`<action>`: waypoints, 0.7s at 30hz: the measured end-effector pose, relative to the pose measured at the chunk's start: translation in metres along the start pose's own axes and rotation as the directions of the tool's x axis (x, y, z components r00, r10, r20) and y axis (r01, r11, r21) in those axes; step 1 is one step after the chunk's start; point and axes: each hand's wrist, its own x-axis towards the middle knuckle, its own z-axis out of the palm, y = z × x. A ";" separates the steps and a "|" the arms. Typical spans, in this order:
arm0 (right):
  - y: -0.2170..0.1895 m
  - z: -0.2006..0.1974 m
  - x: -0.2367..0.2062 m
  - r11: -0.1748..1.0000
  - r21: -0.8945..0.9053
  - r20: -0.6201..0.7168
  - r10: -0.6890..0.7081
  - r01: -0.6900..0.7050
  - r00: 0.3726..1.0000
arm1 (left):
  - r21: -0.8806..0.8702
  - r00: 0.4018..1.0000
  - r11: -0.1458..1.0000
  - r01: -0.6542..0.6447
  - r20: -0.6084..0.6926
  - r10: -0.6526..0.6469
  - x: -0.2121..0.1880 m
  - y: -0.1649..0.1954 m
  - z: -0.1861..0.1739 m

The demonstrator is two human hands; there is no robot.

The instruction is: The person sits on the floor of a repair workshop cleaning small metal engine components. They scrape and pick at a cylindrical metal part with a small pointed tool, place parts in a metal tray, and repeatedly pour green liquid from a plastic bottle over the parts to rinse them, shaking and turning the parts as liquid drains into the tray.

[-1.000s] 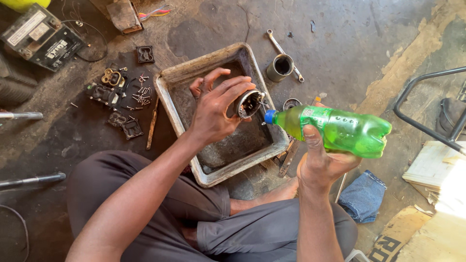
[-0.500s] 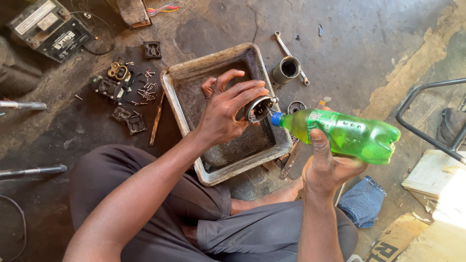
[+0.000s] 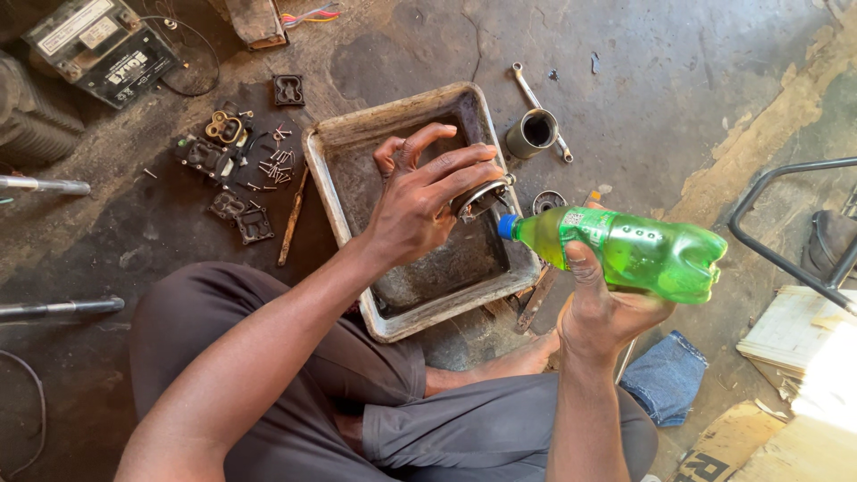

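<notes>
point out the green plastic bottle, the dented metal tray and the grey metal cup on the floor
green plastic bottle [image 3: 643, 254], head view, middle of its body
dented metal tray [image 3: 332, 192], head view, left rim
grey metal cup [image 3: 533, 134], head view, its side wall

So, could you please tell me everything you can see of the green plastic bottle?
The green bottle is translucent plastic with a blue cap and a dented base. It lies almost level, neck pointing left, gripped from below by the right hand. Its cap nearly meets the round metal part in the left hand, over the metal tray's right edge.
</notes>
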 end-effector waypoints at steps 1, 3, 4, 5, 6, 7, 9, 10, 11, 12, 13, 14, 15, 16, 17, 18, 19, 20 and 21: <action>0.000 0.000 0.000 1.000 0.002 0.003 0.000 0.000 1.000 | 0.005 1.000 1.000 -0.003 0.000 0.003 0.000 0.000 0.000; 0.001 0.001 0.000 1.000 0.027 0.005 0.013 -0.013 1.000 | 0.013 1.000 1.000 -0.011 -0.001 0.011 -0.001 -0.001 0.000; 0.001 0.002 -0.001 0.998 0.051 0.004 0.025 -0.026 1.000 | 0.001 1.000 1.000 -0.007 0.004 0.007 0.000 -0.001 0.000; 0.001 0.002 -0.002 0.996 0.075 0.003 0.038 -0.038 0.999 | -0.012 1.000 1.000 -0.003 0.009 0.003 0.000 -0.001 0.001; 0.000 0.002 -0.002 0.996 0.077 0.014 0.036 -0.037 0.999 | -0.024 1.000 1.000 0.002 0.015 -0.001 0.000 -0.001 0.001; -0.001 0.003 -0.003 0.996 0.079 0.025 0.033 -0.035 0.999 | -0.039 1.000 0.999 0.008 0.019 -0.007 0.000 -0.001 0.001; -0.003 0.003 -0.003 0.997 0.073 0.022 0.032 -0.033 0.999 | -0.068 0.999 0.997 0.022 0.028 -0.020 0.001 -0.001 0.002; -0.004 0.002 -0.002 0.997 0.065 0.007 0.033 -0.033 0.999 | -0.068 1.000 0.998 0.015 0.019 -0.014 0.001 -0.001 0.001; -0.005 0.002 -0.002 0.998 0.058 -0.008 0.034 -0.033 0.999 | -0.067 1.000 0.998 0.008 0.011 -0.007 0.000 -0.001 0.001; -0.006 0.002 -0.001 0.998 0.048 -0.020 0.030 -0.029 0.999 | -0.066 1.000 0.998 0.000 0.002 0.000 0.000 -0.002 0.001; -0.007 0.001 0.001 0.999 0.037 -0.032 0.026 -0.025 0.999 | -0.064 1.000 0.998 0.001 0.012 0.000 0.001 -0.002 0.001; -0.008 0.000 0.002 0.999 0.027 -0.043 0.022 -0.021 0.999 | -0.061 1.000 0.998 0.002 0.021 -0.001 0.001 -0.002 0.001; -0.009 0.000 0.002 1.000 0.029 -0.045 0.014 -0.013 0.999 | -0.059 1.000 0.998 0.004 0.031 -0.002 0.001 -0.002 0.000; -0.010 0.000 0.001 1.000 0.031 -0.046 0.006 -0.005 0.999 | -0.071 0.999 0.997 0.002 0.033 0.000 0.001 -0.002 0.000; -0.010 0.000 0.001 0.999 0.032 -0.048 -0.002 0.004 0.999 | -0.083 0.999 0.997 0.000 0.035 0.003 0.001 -0.002 0.000; -0.011 0.000 0.001 1.000 0.021 -0.043 0.004 -0.003 0.999 | -0.097 0.999 0.995 -0.003 0.037 0.006 0.001 -0.002 0.000; -0.011 0.000 0.001 1.000 0.009 -0.039 0.010 -0.010 0.999 | -0.098 0.999 0.995 -0.004 0.032 0.007 0.001 -0.002 -0.001; -0.011 0.000 0.001 1.000 -0.002 -0.035 0.015 -0.015 0.999 | -0.100 1.000 0.995 -0.006 0.026 0.008 0.000 -0.002 -0.001; -0.010 0.000 0.001 1.000 0.005 -0.030 0.016 -0.016 0.999 | -0.101 1.000 0.995 -0.008 0.020 0.010 0.001 -0.002 -0.001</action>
